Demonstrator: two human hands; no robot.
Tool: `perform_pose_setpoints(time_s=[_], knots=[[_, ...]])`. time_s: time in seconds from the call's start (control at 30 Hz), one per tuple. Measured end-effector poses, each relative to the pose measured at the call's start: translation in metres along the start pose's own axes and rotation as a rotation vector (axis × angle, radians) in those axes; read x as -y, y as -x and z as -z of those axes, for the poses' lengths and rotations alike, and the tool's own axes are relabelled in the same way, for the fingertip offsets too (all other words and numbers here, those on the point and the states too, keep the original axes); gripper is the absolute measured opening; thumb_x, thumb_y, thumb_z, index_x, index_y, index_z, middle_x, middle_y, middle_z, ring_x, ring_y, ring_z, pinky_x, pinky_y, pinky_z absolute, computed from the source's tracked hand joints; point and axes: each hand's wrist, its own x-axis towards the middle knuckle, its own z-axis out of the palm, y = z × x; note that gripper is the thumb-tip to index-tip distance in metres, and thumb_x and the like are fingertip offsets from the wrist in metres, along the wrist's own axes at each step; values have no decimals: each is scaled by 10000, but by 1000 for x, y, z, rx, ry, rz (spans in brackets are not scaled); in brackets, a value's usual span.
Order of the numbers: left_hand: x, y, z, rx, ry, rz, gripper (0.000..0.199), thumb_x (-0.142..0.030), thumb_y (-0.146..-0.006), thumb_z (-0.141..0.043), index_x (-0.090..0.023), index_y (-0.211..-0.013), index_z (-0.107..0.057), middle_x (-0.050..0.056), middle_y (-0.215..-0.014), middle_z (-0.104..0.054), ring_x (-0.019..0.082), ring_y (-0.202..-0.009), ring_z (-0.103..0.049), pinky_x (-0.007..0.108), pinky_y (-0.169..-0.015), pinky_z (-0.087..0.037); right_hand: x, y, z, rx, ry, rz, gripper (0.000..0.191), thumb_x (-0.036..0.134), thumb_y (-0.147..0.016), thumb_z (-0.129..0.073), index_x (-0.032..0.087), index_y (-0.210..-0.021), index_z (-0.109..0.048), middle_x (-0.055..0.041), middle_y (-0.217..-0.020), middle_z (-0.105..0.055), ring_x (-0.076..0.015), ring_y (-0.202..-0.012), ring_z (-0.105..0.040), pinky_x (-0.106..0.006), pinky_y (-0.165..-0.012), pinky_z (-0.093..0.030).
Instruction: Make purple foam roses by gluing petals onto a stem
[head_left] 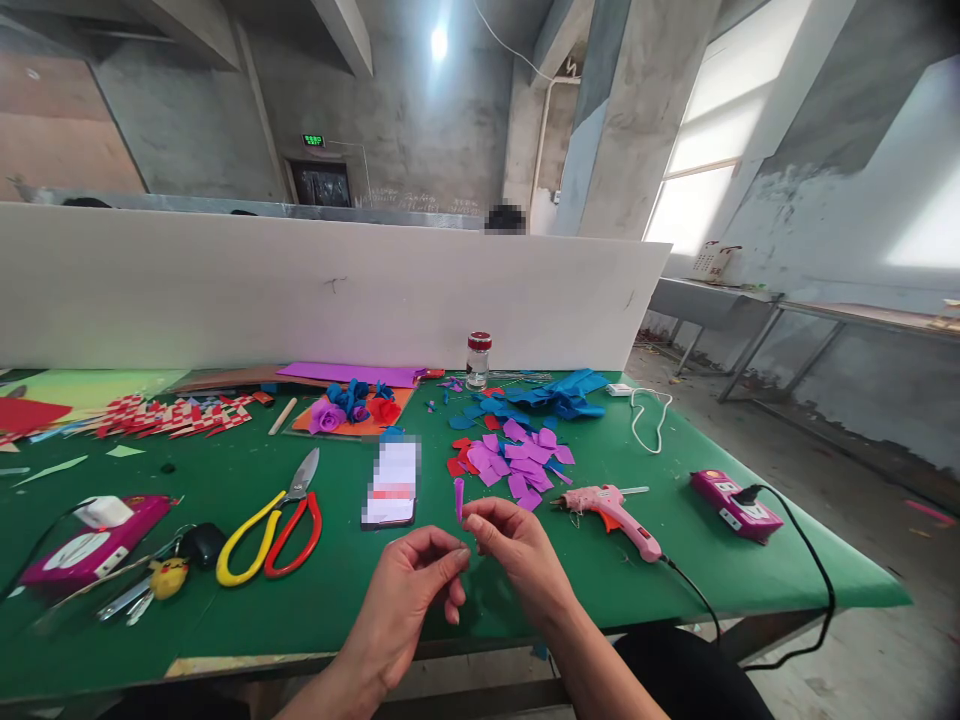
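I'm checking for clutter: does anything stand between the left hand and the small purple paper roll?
Nothing visible does. In the picture, the purple paper roll is just above the left hand; the right hand has its fingertips at the roll's lower end.

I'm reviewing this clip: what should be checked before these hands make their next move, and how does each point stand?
1. Purple roll secured: ok, it stands at the fingertips of the right hand.
2. Left hand free: cannot tell; its fingers are curled, and whether they pinch anything is unclear.
3. Glue gun clear of both hands: ok, it lies on the table to the right, untouched.
4. Glue gun hot: cannot tell from the picture.
5. Loose pieces sorted by colour: not ok, purple pieces lie mixed with red pieces and blue ones.
6. Scissors set down: ok, on the table left of the phone.
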Motion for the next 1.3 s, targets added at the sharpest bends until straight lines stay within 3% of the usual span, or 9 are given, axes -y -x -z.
perform_pose_setpoints(time_s=[0.1,0.2,0.3,0.53,0.67,0.77,0.87,0.97,1.3], knots=[[-1,0,1,21,-42,15,275,-390,-681,-764,-143,-699,-646,-27,-502,-538,91,-433,-475,188,-379,-392,2,2,-3,24,-14,-6,234,376,-675,-776,159,-722,-700,2,-676,-621,-111,-630,-512,-228,-613,-394],[-10,-2,7,32,-109,6,273,-387,-665,-775,-148,-728,-660,-23,-550,-549,105,-478,-495,187,-378,-375,2,2,-3,31,19,-15,259,385,-700,-747,150,-658,-647,28,-584,-572,-78,-526,-435,-205,-512,-333],[-21,-7,17,-37,-105,-72,258,-366,-680,-772,-153,-803,-696,-18,-603,-580,84,-523,-468,174,-450,-381,0,5,-4,61,94,-61,272,411,-741,-696,154,-702,-617,26,-578,-603,-55,-429,-353,-199,-424,-249],[-24,-11,24,-16,-119,7,248,-349,-615,-815,-135,-688,-712,-12,-597,-571,72,-523,-417,181,-456,-311,-8,13,-12,64,369,21,186,321,-800,-632,145,-751,-667,-25,-646,-680,-88,-501,-444,-212,-467,-298],[-23,-14,26,-34,-76,-12,252,-357,-631,-807,-130,-670,-706,-22,-562,-522,68,-512,-397,184,-449,-302,-8,12,-13,70,212,6,195,350,-798,-648,158,-764,-651,-18,-687,-665,-122,-641,-573,-234,-621,-425],[-24,-17,30,-64,-28,-39,247,-343,-639,-808,-128,-639,-685,-25,-564,-508,60,-505,-385,181,-448,-302,-13,14,-17,146,-44,-176,287,425,-771,-670,178,-901,-600,5,-705,-648,-119,-576,-596,-246,-577,-465],[-24,-19,32,-71,4,-37,249,-328,-634,-815,-125,-617,-671,-26,-567,-506,53,-496,-377,179,-439,-297,-22,17,-21,167,-97,-229,338,453,-773,-660,177,-956,-589,27,-668,-620,-47,-390,-423,-173,-389,-319],[-23,-19,33,-68,24,-16,248,-319,-617,-826,-122,-621,-676,-21,-576,-518,52,-493,-386,178,-430,-297,-29,17,-23,98,6,-143,285,422,-813,-623,154,-908,-638,16,-624,-625,-21,-377,-283,-167,-372,-184],[-29,-18,38,11,3,99,272,-343,-607,-833,-108,-666,-710,-14,-542,-507,57,-491,-393,178,-425,-312,-22,16,-16,133,162,-106,218,347,-815,-613,155,-846,-714,-27,-649,-694,-43,-407,-299,-200,-407,-166]])
